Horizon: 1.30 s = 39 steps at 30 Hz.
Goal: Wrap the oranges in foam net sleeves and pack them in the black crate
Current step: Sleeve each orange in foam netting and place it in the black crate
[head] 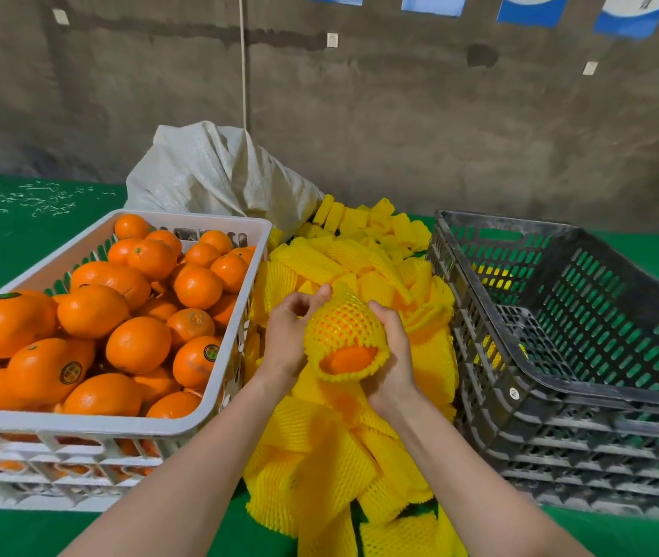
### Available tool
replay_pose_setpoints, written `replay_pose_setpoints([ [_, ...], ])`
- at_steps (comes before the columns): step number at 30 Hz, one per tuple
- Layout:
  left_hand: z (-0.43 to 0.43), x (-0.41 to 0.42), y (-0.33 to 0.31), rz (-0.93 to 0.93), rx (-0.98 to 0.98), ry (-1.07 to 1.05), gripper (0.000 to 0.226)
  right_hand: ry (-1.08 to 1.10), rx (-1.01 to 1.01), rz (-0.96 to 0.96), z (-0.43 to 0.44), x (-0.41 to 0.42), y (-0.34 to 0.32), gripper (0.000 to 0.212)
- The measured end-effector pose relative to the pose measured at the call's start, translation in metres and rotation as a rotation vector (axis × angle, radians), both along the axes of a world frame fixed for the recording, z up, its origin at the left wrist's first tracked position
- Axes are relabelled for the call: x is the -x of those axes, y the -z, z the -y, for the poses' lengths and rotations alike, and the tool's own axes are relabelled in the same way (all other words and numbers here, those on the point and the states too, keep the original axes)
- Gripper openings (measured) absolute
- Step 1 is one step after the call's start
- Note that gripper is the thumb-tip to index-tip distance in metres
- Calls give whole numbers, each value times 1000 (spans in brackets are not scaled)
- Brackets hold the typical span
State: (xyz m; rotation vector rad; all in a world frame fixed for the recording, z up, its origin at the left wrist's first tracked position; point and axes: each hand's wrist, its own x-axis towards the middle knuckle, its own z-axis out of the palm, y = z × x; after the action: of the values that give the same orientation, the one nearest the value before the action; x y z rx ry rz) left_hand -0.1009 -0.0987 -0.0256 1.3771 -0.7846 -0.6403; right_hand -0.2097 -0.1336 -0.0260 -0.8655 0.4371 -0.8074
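Grip: L hand [285,335] pinches foam sleeve [343,321] top, thumb up; R hand [394,355] cups orange [347,360].

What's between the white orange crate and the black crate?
Head view: a heap of yellow foam net sleeves, plus the left hand and right hand holding a sleeved orange.

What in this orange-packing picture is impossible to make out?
All in the head view:
Orange: mostly covered by the foam net sleeve; only its near end shows.
White crate: lower oranges buried under the top layer.
Black crate: right side cut off by the frame edge; near floor hidden by its own wall.
Sack: contents hidden by cloth.
Wall papers: cut off by the top edge.
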Motion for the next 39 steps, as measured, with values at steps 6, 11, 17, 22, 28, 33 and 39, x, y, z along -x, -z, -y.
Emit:
replay_pose_setpoints([
  [6, -8, -7, -9, -642, -340, 465, 67, 199, 399, -213, 14, 6, 1, 37],
  [11, -9, 0, -12, -604, -251, 526, 51, 261, 541, -238, 15, 10, -2, 25],
  [17, -7, 4, -19, -393, -254, 291, 46, 290, 749, -350, 8, 21, 0, 30],
  [22, -5, 11, -28, -193, -243, 245, 73, 158, 1089, -586, 3, 30, -9, 75],
  [28, 8, 45, -51, -184, -163, 351, 47, 419, 1165, -760, 26, 50, -44, 60],
  [33, 34, 83, -54, -167, -20, 383, 25, 635, 1082, -712, 63, 101, -73, 53],
  [39, 75, 127, -46, 602, 81, 466, 27, 720, 878, -1143, 135, 173, -82, 55],
])
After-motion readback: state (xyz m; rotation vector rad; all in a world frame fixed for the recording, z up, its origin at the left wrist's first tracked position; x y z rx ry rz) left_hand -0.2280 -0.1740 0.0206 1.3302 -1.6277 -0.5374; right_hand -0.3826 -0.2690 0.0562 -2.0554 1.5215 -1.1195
